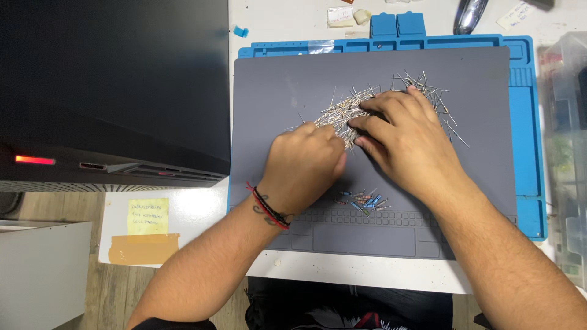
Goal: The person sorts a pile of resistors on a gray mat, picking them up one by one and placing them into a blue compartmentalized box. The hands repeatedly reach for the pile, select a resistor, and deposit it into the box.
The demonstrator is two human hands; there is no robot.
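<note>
Both hands sit on the grey mat point(275, 104): left hand point(302, 168) pinches in the resistor pile point(351, 110) (grip hidden), right hand point(406, 137) rests flat, released.

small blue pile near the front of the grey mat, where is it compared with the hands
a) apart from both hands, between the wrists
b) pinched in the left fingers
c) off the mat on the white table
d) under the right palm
a: the small blue pile lies loose on the grey mat, between the wrists, while the left hand and right hand work in the big heap of wire-legged parts farther back.
</note>
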